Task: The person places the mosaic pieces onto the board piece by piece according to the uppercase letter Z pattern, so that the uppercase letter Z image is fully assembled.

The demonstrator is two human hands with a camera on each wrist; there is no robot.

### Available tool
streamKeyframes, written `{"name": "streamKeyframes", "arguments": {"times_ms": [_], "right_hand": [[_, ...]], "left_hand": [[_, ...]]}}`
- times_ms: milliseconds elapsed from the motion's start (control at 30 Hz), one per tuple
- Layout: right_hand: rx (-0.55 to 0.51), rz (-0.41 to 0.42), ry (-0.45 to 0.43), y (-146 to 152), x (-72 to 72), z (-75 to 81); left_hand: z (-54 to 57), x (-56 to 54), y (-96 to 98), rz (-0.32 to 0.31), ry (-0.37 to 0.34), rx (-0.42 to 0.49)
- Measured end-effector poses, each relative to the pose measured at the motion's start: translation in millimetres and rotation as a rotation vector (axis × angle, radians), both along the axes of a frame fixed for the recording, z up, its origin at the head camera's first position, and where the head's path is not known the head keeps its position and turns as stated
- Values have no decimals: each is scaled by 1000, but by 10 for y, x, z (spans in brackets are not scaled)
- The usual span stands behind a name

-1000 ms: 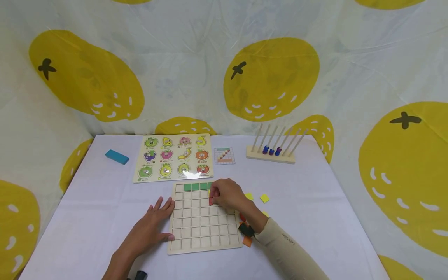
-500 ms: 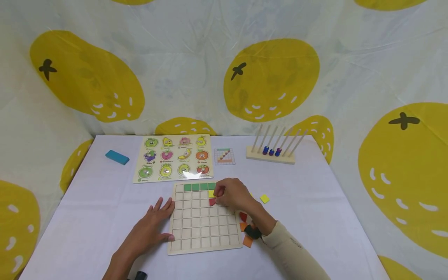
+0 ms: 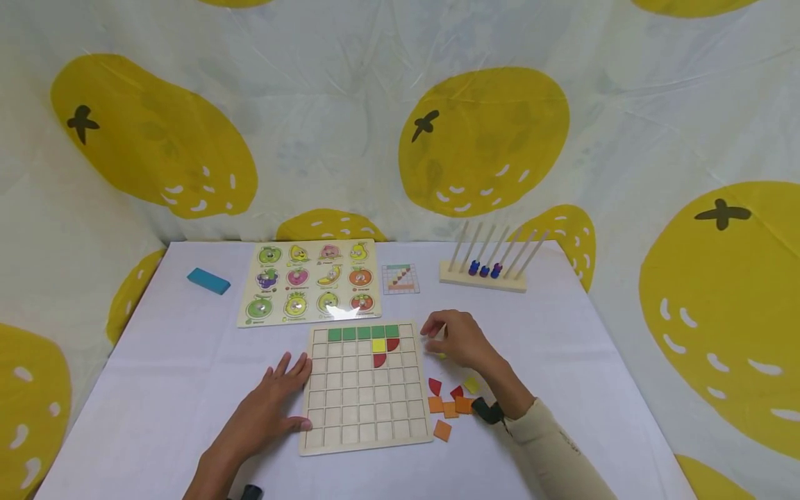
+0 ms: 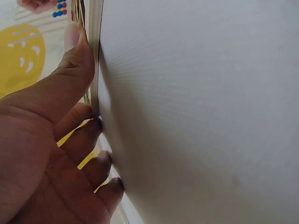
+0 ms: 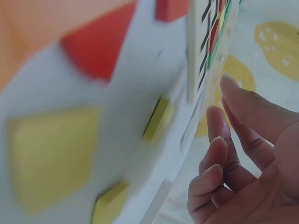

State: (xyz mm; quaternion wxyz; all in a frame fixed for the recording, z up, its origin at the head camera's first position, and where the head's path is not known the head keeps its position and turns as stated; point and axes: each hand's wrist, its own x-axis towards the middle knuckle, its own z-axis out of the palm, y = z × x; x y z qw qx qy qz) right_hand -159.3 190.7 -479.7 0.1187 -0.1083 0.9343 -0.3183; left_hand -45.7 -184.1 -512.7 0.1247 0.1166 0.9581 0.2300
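Note:
My left hand [image 3: 269,406] lies at the left edge of a wooden grid board [image 3: 350,399], fingers spread and thumb on the rim. In the left wrist view, its thumb [image 4: 72,70] rests along the board's side. A row of green square tiles [image 3: 364,333] fills part of the top row. Below it sit a yellow square tile [image 3: 378,345] and two red quarter-circle tiles [image 3: 392,344]. Just right of the board, my right hand [image 3: 459,340] hovers with loosely bent fingers and nothing between them. Under it, a yellow tile [image 3: 442,356] is partly hidden.
Loose orange squares [image 3: 442,430], red quarter-circles [image 3: 435,386] and a yellow tile [image 3: 471,385] lie right of the board. Behind are a fruit puzzle [image 3: 282,278], a pattern card [image 3: 401,279] and a peg stand [image 3: 512,283] with beads. A blue block [image 3: 209,280] lies far left.
My right hand has left the board and moved right, with its fingers parted. A red quarter-circle beside the yellow tile and another green tile now show. The left hand has stayed in place.

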Motion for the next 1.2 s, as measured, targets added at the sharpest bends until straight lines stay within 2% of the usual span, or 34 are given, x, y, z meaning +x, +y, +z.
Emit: {"name": "streamKeyframes", "arguments": {"times_ms": [233,467,767,967,1200], "right_hand": [[40,-38,-13,244,17,-35],[77,-49,-51,287,56,-115],[53,-33,-1,218,62,-148],[-5,17,39,125,72,-104],[-37,42,43,-98,94,-38]], "left_hand": [[-8,-7,5,3,0,9],[-4,-1,3,3,7,17],[-18,0,5,5,9,37],[-20,0,-4,7,7,24],[-18,-5,0,6,13,15]]}}
